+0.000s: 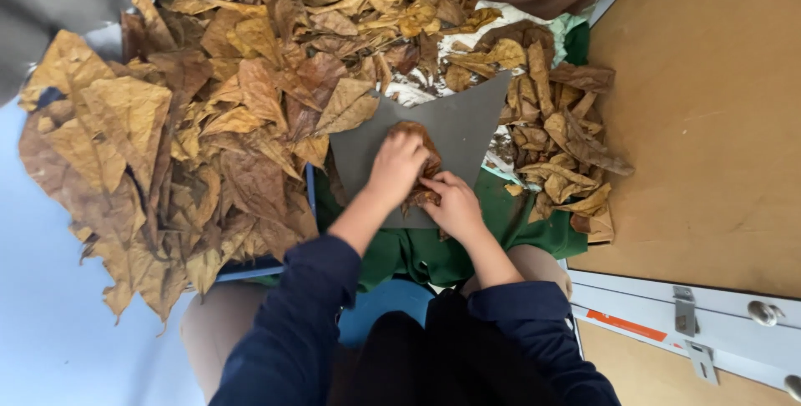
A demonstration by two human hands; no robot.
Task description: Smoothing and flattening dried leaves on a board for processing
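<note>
1. Nearest the camera, two dark blue sleeves (292,322) reached forward over the person's lap, where a green cloth (517,222) lay spread.
2. The left hand (397,166) pressed palm-down on a crumpled reddish-brown dried leaf (421,135), seemingly to flatten it; its fingers were curled loosely over the leaf, pinning rather than pinching.
3. The right hand (455,204) pinched the leaf's near edge between narrow fingertips, apparently steadying it.
4. The leaf lay on a flat grey board (467,126) resting on the lap, probably as a firm work surface.
5. A large heap of tan and brown dried leaves (192,122) crowded the left and far sides, overlapping the board's edge.
6. A smaller leaf pile (563,151) sat right, beside a brown wooden panel (709,114).
</note>
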